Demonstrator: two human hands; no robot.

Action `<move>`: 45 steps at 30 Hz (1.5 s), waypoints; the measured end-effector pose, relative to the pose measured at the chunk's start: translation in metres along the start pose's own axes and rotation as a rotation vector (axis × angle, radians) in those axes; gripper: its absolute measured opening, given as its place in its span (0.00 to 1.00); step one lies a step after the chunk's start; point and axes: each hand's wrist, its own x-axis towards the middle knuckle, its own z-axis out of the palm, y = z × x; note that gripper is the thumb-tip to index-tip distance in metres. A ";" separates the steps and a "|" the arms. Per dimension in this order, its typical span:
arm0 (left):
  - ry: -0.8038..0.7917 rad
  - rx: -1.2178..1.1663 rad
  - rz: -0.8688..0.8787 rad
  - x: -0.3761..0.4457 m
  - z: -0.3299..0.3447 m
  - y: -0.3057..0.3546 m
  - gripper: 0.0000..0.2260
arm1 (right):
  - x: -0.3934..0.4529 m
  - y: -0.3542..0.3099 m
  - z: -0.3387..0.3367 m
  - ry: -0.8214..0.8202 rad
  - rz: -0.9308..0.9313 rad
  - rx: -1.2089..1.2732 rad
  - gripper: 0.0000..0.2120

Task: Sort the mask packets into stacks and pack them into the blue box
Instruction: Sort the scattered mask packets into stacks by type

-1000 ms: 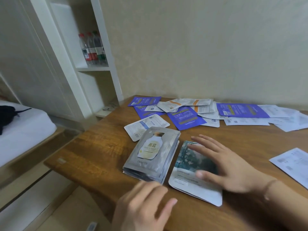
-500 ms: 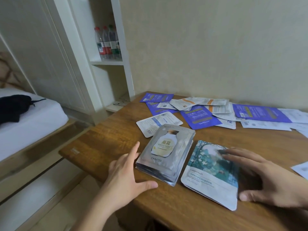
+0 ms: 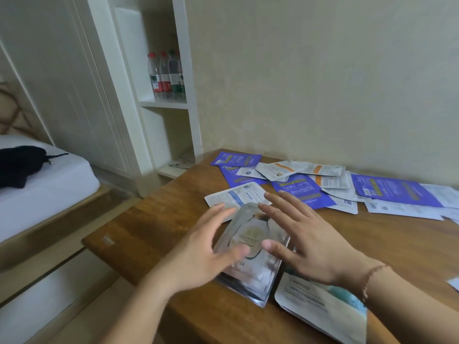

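Left hand (image 3: 198,254): reaches in from the lower left, palm turned down and inward; fingers spread wide and blurred, closed on nothing; thumb lies across the near left part of the silver stack; whether the fingers touch it cannot be told
Right hand (image 3: 305,239): comes in from the lower right, palm down; fingers splayed wide and stretched toward the far edge of the stack, gripping nothing; thumb points left over the stack's right half; a thin bracelet (image 3: 370,276) circles the wrist
Silver stack (image 3: 250,252): pile of silver mask packets on the wooden table (image 3: 154,227), between the two hands, near the table's front edge; top packet shows a pale bottle shape
Teal packet (image 3: 320,304): lies flat just right of the silver stack, partly under the right forearm
White packet (image 3: 236,194): lies just beyond the stack, its near edge under it
Loose packets (image 3: 310,184): purple and white ones scattered and overlapping along the far side of the table by the wall
Blue box: not seen in this view
Shelf (image 3: 164,103): holds water bottles (image 3: 165,75)
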 end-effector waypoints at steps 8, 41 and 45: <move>-0.052 0.420 0.117 0.002 0.033 0.017 0.40 | 0.010 0.013 0.023 -0.247 0.144 -0.050 0.52; -0.239 0.281 -0.448 0.186 -0.026 -0.059 0.36 | -0.017 0.044 0.001 0.162 0.155 0.111 0.38; -0.216 0.064 -0.539 0.196 -0.038 -0.074 0.16 | -0.021 0.041 -0.005 0.307 0.082 0.155 0.31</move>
